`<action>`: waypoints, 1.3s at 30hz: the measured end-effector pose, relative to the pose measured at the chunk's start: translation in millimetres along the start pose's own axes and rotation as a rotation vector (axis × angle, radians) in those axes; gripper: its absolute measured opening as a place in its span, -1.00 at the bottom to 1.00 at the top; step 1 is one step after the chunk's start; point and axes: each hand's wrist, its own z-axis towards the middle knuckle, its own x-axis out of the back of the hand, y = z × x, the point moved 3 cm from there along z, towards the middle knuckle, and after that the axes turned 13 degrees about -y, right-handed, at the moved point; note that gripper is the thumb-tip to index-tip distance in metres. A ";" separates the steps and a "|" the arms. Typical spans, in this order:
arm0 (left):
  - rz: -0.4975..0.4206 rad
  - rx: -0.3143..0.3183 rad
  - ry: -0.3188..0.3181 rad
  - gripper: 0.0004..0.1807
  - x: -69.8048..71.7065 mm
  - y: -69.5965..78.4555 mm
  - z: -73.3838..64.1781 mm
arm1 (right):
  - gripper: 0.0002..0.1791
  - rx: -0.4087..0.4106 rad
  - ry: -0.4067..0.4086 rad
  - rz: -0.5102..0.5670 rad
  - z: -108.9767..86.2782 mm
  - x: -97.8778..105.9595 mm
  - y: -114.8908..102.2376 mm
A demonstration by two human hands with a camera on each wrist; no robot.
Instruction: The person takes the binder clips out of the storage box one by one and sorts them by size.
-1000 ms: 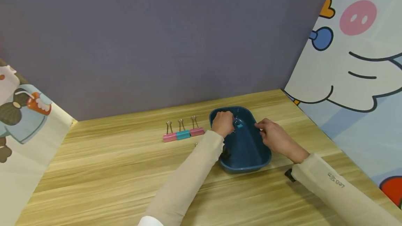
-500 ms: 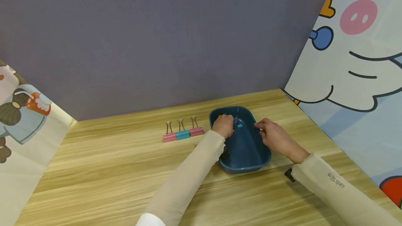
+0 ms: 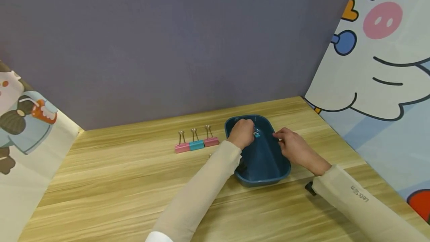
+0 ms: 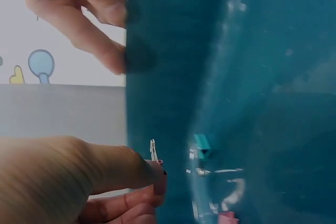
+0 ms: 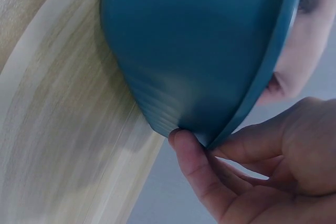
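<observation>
My left hand [image 3: 242,134] is over the far left part of a dark blue plastic basin [image 3: 263,160]. In the left wrist view, its thumb and fingers pinch a small binder clip [image 4: 154,150] with silver handles; its body is mostly hidden, with a pinkish edge showing. Inside the basin lie a teal binder clip [image 4: 202,146] and, lower in that view, a pink one [image 4: 227,217]. My right hand [image 3: 295,147] pinches the basin's right rim, the thumb and a finger on either side of the wall in the right wrist view [image 5: 262,161].
Left of the basin, a row of larger binder clips stands on the wooden table [image 3: 117,182]: a pink clip [image 3: 182,147], a teal clip [image 3: 196,145] and another pink clip [image 3: 211,142]. A grey partition [image 3: 161,47] rises behind, with cartoon-printed panels at both sides.
My left hand has moved slightly right over the basin, towards the teal clip inside. The right hand stays on the rim, and the row of larger clips is unchanged.
</observation>
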 end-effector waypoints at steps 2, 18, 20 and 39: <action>-0.020 -0.012 0.012 -0.61 4.8 2.7 -2.0 | -0.64 -0.006 -0.002 0.005 0.2 0.2 -0.2; -0.246 -0.094 0.057 -0.86 48.3 14.6 -39.5 | -0.62 0.001 -0.003 0.009 0.0 0.0 -0.9; -0.292 -0.096 0.053 -0.90 52.7 10.3 -45.5 | -0.62 -0.001 -0.002 0.011 0.0 -0.1 -1.1; -0.256 -0.063 0.110 -0.95 83.9 -37.1 -98.2 | -0.63 0.020 -0.003 -0.006 1.3 0.1 -2.4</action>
